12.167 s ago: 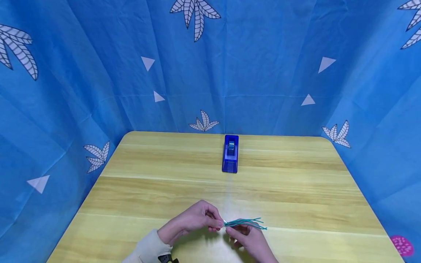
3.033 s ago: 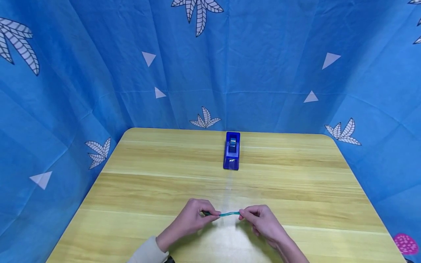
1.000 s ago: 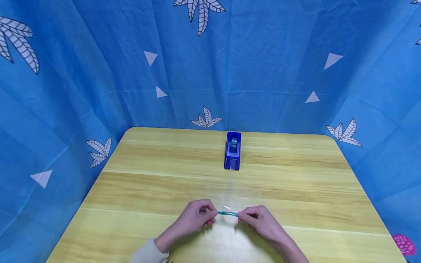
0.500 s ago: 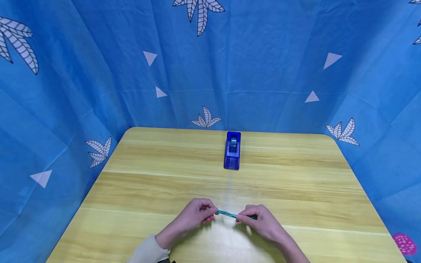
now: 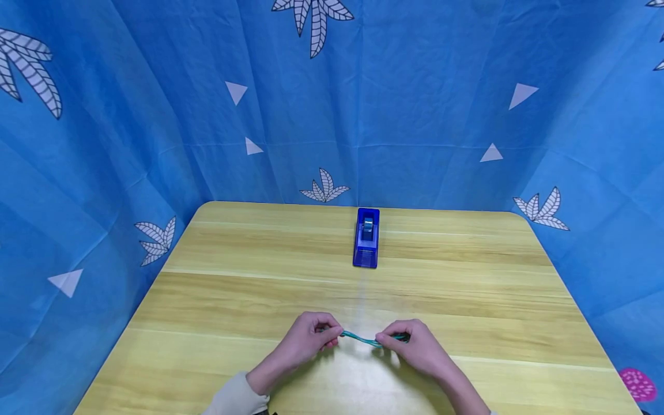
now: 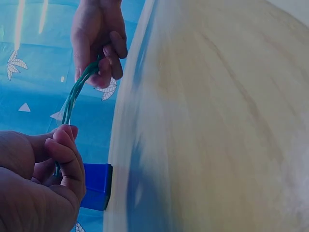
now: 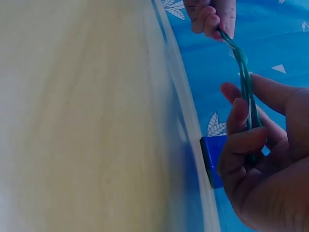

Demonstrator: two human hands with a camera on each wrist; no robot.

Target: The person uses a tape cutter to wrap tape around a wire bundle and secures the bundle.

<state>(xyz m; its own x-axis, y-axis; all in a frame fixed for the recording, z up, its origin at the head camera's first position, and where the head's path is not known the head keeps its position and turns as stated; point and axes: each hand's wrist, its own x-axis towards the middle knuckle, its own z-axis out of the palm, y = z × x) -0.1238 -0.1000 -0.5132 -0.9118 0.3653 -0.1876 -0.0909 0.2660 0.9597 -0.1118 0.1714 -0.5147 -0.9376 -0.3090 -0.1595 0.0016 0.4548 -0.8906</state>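
A small bundle of thin green cords (image 5: 360, 338) is stretched between my two hands, above the table near its front. My left hand (image 5: 309, 336) pinches one end between thumb and fingertips. My right hand (image 5: 414, 346) holds the other end, where darker parts of the cords run in under the curled fingers. The left wrist view shows several green strands (image 6: 72, 96) bending up to the right hand (image 6: 99, 43). In the right wrist view the cords (image 7: 240, 60) pass between thumb and fingers into the right palm. Both ends are partly hidden by fingers.
A blue tape dispenser (image 5: 366, 256) with a roll in it stands near the back edge of the wood-grain table (image 5: 249, 242). Blue patterned cloth (image 5: 425, 104) hangs behind the table and at both sides.
Earlier the hands were close together and loose cord ends fanned out rightward; now they are apart with the cords between them. In the last half second the right hand shifted slightly right and up.
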